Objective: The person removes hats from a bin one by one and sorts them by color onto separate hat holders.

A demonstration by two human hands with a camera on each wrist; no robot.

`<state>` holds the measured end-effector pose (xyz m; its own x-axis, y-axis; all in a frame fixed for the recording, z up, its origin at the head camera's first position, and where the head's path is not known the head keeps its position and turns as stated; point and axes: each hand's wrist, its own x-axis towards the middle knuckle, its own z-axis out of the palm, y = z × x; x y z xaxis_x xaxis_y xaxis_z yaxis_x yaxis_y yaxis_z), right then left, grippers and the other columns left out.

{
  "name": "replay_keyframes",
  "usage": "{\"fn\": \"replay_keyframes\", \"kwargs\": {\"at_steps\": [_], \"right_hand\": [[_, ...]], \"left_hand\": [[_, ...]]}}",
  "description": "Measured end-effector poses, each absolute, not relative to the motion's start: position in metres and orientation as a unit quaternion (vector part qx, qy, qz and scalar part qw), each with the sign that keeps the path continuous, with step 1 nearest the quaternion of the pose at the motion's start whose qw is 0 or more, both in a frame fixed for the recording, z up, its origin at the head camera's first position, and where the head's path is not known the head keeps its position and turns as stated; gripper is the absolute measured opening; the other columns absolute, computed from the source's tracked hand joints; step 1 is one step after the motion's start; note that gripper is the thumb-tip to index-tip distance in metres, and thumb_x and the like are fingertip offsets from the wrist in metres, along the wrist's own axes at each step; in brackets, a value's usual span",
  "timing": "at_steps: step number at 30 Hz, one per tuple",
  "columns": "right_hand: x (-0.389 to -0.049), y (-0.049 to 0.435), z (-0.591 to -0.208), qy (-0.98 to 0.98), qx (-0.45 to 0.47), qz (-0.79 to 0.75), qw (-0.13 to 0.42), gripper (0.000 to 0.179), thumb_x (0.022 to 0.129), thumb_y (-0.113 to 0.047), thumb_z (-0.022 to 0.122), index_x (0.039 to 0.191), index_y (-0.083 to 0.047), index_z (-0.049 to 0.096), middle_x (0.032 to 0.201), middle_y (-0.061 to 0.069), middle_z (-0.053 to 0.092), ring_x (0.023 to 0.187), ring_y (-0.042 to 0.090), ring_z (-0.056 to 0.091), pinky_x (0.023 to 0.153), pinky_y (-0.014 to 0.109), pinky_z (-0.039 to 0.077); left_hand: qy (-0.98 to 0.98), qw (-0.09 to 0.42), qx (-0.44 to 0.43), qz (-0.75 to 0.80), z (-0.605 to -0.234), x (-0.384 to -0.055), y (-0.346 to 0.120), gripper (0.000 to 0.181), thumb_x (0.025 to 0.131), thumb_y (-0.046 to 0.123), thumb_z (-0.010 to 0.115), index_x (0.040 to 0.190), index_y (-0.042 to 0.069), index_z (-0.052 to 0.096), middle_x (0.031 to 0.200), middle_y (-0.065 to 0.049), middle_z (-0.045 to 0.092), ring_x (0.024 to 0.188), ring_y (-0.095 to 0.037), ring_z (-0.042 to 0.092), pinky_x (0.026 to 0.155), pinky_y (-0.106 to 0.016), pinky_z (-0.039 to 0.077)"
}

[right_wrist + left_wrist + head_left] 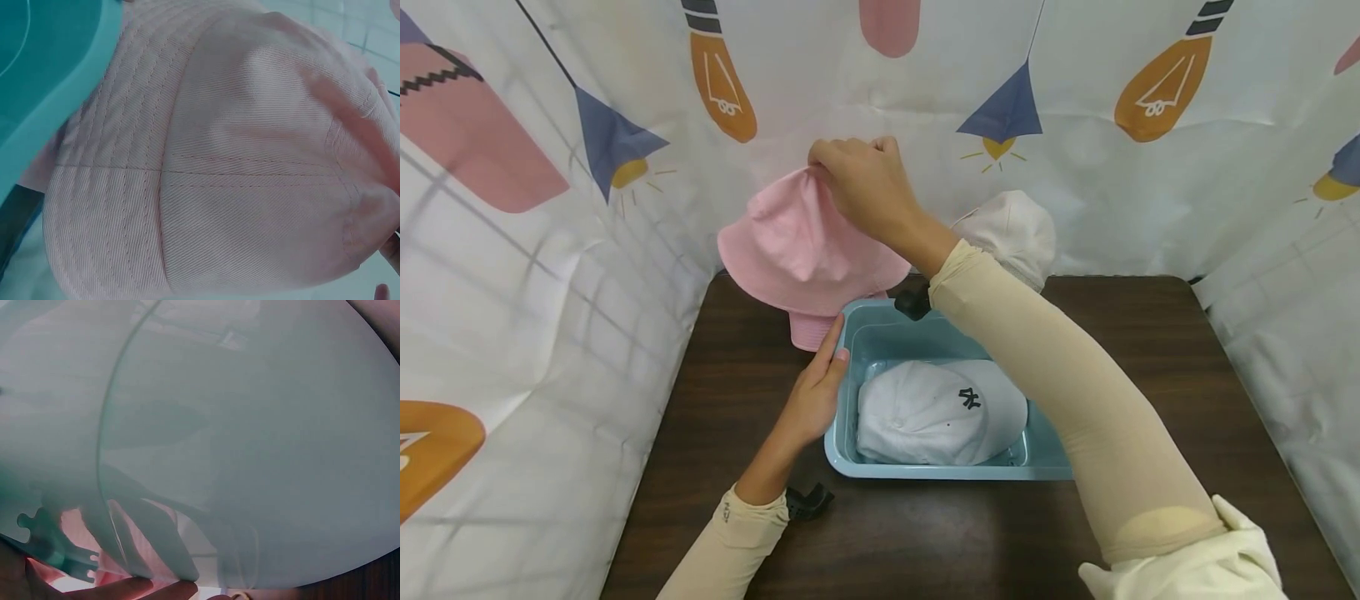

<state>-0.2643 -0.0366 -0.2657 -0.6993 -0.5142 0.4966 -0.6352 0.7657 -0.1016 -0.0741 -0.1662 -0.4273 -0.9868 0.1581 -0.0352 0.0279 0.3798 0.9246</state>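
Note:
My right hand (868,187) pinches the crown of a pink bucket hat (805,242), whose stitched brim (106,206) fills much of the right wrist view. The hat hangs tilted behind the left end of a light blue plastic basin (951,472). Along the basin's left side, my left hand (816,392) touches the wall with its fingers straight. Its fingertips (134,586) also show against the outer wall in the left wrist view. Inside the basin lies a white baseball cap (917,412) with a dark monogram.
Under the bucket hat, a ribbed pink piece (810,332) sticks out; most of it is hidden. An off-white cap (1015,233) stands at the back, partly behind the right forearm. The dark wooden table (925,542) meets a printed curtain (910,92) at its far edge.

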Motion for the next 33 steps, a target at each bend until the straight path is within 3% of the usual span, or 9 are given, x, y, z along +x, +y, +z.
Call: {"fn": "replay_keyframes", "kwargs": {"at_steps": [13,17,21,24,26,29,31,33], "right_hand": [[-0.265,-0.036,-0.285,-0.906,0.332,0.156,0.21,0.019,0.108,-0.035,0.052,0.103,-0.026,0.068,0.096,-0.011,0.072,0.095,0.012,0.067,0.082,0.045,0.04],[-0.268,-0.031,-0.284,-0.898,0.354,0.189,0.179,0.02,0.106,-0.037,0.054,0.11,-0.026,0.069,0.098,-0.01,0.072,0.091,0.01,0.066,0.083,0.041,0.045],[-0.269,-0.019,-0.279,-0.891,0.36,0.252,0.115,0.034,0.105,-0.041,0.053,0.132,-0.023,0.064,0.109,-0.003,0.071,0.092,0.011,0.063,0.083,0.033,0.05],[-0.267,-0.005,-0.28,-0.889,0.311,0.325,0.081,0.042,0.106,-0.043,0.051,0.141,-0.02,0.058,0.117,0.002,0.068,0.093,0.015,0.061,0.085,0.031,0.051],[-0.266,0.004,-0.284,-0.889,0.258,0.373,0.067,0.043,0.107,-0.044,0.049,0.141,-0.019,0.056,0.121,0.005,0.067,0.098,0.019,0.061,0.089,0.034,0.05],[-0.262,0.013,-0.292,-0.898,0.154,0.412,0.002,0.051,0.108,-0.052,0.037,0.143,-0.018,0.051,0.133,0.007,0.063,0.117,0.021,0.06,0.101,0.036,0.048],[-0.26,0.017,-0.299,-0.903,0.088,0.416,-0.067,0.061,0.107,-0.059,0.027,0.146,-0.016,0.046,0.139,0.009,0.058,0.124,0.025,0.057,0.102,0.04,0.049],[-0.259,0.021,-0.31,-0.901,0.032,0.413,-0.132,0.072,0.105,-0.064,0.02,0.153,-0.015,0.038,0.146,0.009,0.051,0.129,0.027,0.053,0.103,0.044,0.05]], "left_hand": [[0.831,0.057,0.053,0.551,-0.426,-0.075,-0.168,0.056,0.112,0.042,0.032,0.164,0.037,0.014,0.171,0.005,0.017,0.157,-0.026,0.019,0.126,-0.058,0.016],[0.847,0.051,0.049,0.528,-0.422,-0.076,-0.17,0.056,0.112,0.041,0.034,0.164,0.035,0.016,0.17,0.002,0.022,0.155,-0.027,0.025,0.125,-0.057,0.02],[0.874,0.0,0.024,0.486,-0.411,-0.078,-0.181,0.053,0.111,0.04,0.036,0.161,0.021,0.034,0.159,-0.008,0.045,0.144,-0.031,0.046,0.119,-0.056,0.034],[0.869,-0.083,-0.026,0.487,-0.398,-0.082,-0.198,0.047,0.11,0.039,0.04,0.143,0.01,0.058,0.135,-0.01,0.068,0.124,-0.028,0.064,0.106,-0.047,0.049],[0.852,-0.141,-0.062,0.501,-0.388,-0.089,-0.212,0.044,0.11,0.039,0.041,0.13,0.008,0.065,0.117,-0.009,0.076,0.109,-0.022,0.07,0.095,-0.037,0.054],[0.827,-0.18,-0.103,0.522,-0.376,-0.104,-0.236,0.04,0.109,0.039,0.04,0.123,0.01,0.064,0.103,-0.004,0.076,0.099,-0.01,0.068,0.087,-0.027,0.056],[0.821,-0.174,-0.126,0.529,-0.373,-0.117,-0.25,0.039,0.109,0.042,0.038,0.125,0.013,0.06,0.103,-0.001,0.071,0.099,-0.009,0.065,0.085,-0.025,0.055],[0.819,-0.15,-0.143,0.536,-0.375,-0.131,-0.26,0.041,0.109,0.043,0.036,0.129,0.013,0.054,0.114,-0.002,0.063,0.102,-0.012,0.061,0.088,-0.03,0.055]]}}
